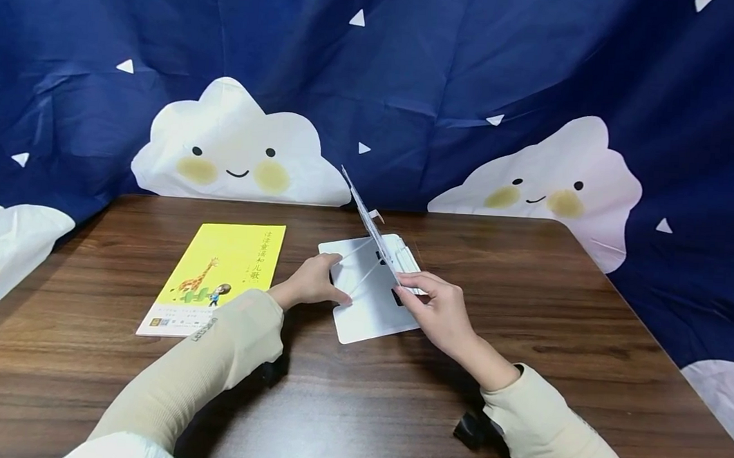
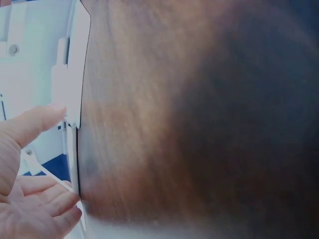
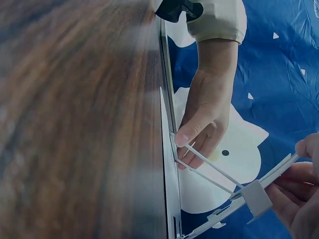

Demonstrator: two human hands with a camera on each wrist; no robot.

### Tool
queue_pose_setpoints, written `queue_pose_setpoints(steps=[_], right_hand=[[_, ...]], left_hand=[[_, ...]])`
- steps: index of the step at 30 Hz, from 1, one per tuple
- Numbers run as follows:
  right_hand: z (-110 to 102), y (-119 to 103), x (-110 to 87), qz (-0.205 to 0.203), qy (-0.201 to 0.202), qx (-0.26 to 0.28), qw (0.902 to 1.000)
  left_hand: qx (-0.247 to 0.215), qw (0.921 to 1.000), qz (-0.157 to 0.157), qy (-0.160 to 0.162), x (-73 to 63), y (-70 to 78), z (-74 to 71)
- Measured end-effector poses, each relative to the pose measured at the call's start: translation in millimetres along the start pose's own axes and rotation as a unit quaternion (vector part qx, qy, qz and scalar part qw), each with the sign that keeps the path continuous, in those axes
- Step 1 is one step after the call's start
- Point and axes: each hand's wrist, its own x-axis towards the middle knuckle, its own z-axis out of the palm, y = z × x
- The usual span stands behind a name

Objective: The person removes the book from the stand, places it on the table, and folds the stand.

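Note:
A white folding book stand lies on the table, its flat base plate (image 1: pixel 368 319) down and its back panel (image 1: pixel 365 215) raised at a slant. Thin wire legs (image 3: pixel 214 166) run between panel and base. My left hand (image 1: pixel 308 281) holds the lower ends of the wire at the base's left edge, thumb and fingers on either side. With thumb and fingers, my right hand (image 1: pixel 446 316) pinches the near edge of the panel. A white clip (image 3: pixel 256 199) sticks out from the panel in the right wrist view.
A yellow booklet (image 1: pixel 234 270) with a giraffe picture lies left of the stand, close to my left forearm. The brown wooden table (image 1: pixel 557 280) ends at a dark blue curtain (image 1: pixel 407 65) with cloud faces. A black device (image 1: pixel 470 430) sits under my right sleeve.

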Motion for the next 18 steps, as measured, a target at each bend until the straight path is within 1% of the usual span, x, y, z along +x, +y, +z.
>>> queue_pose_setpoints(steps=[3, 4, 12, 16, 18], right_hand=[[1.2, 13.8, -2.7, 0.003, 0.011, 0.002, 0.9999], [1.2, 15.0, -3.2, 0.006, 0.015, 0.004, 0.9999], [1.0, 18.4, -4.0, 0.015, 0.05, -0.019, 0.9985], [-1.0, 19.1, -4.2, 0.018, 0.071, -0.04, 0.9966], [-2.1, 18.9, -4.3, 0.026, 0.08, -0.045, 0.9955]], left_hand=[[0.0, 1.0, -0.003, -0.002, -0.7, 0.5, -0.4], [-0.001, 1.0, -0.003, -0.003, -1.0, 0.6, -0.4], [-0.005, 0.9999, -0.009, -0.008, -1.7, 0.5, -0.2], [-0.004, 1.0, -0.002, -0.007, -0.8, 0.2, 0.2], [-0.001, 1.0, 0.003, -0.006, -0.5, 0.0, 0.4]])
